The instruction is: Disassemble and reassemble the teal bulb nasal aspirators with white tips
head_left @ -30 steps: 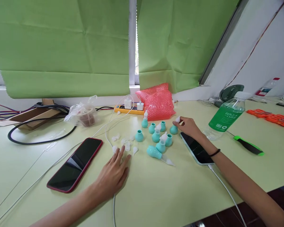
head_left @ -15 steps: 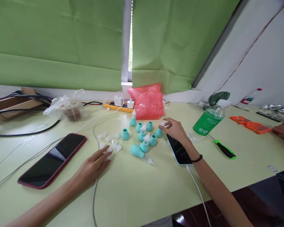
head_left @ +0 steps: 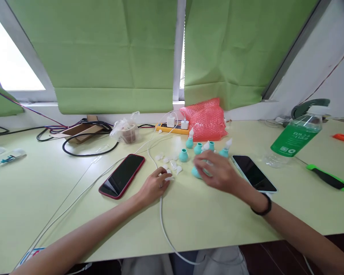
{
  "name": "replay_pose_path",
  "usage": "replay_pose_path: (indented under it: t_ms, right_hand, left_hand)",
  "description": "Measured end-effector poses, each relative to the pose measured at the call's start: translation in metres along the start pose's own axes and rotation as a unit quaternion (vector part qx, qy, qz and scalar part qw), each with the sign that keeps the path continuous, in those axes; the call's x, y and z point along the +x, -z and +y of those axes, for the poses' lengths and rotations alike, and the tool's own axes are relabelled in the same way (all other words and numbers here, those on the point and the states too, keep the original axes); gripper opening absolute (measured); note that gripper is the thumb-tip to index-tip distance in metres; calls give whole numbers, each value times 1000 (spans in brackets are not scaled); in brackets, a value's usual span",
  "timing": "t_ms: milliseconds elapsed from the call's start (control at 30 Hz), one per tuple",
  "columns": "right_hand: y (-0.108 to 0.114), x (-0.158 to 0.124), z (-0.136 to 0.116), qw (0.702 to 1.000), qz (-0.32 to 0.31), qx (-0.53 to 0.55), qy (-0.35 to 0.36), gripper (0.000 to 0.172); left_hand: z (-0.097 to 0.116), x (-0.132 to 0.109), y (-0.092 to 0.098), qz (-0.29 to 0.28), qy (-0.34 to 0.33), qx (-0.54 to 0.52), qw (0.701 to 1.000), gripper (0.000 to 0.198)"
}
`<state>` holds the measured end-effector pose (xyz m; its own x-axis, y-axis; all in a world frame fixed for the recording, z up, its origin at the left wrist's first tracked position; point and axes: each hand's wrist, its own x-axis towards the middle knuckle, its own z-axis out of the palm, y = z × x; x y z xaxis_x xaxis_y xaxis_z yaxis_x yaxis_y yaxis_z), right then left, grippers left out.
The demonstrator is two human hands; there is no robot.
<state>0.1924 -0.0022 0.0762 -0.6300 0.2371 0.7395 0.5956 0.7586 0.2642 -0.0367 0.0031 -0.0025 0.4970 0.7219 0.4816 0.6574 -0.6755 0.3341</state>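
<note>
My left hand rests on the table with its fingers curled down on a translucent white nozzle tip. Several similar loose tips lie just beyond it. Above the group of teal squeeze bulbs, my right hand is slightly blurred, its thumb and fingers apart with nothing visible between them. It hides part of the group. A teal bulb with an open neck stands left of the others. Two bulbs with white tips show at the back, one bulb upright and another bulb by the phone.
A red-cased phone lies left, a pale-cased phone right. Behind are pink bubble wrap, a yellow power strip and a bagged cup. A green-labelled bottle and a screwdriver are at right. White cable crosses the table.
My right hand has left the white tip on the rightmost bulb and moved left over the bulbs. My left fingers have curled onto a tip. The camera view has turned left.
</note>
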Motion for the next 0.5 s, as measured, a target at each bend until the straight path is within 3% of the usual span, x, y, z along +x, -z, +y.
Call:
replay_pose_path:
  t_ms: [100, 167, 333, 500]
  right_hand:
    - [-34, 6, -29, 986, -162, 6, 31, 26]
    - [-54, 2, -32, 975, -220, -4, 1, 32]
    - [-73, -16, -21, 958, -277, 14, -75, 33]
    - [-75, -19, -22, 960, -270, 12, -78, 29]
  left_hand:
    - [4, 0, 3, -8, 10, 18, 1000, 17]
    - [8, 1, 5, -23, 20, 38, 999, 16]
    - [12, 2, 9, -32, 17, 58, 998, 19]
    - [15, 1, 5, -39, -15, 64, 997, 28]
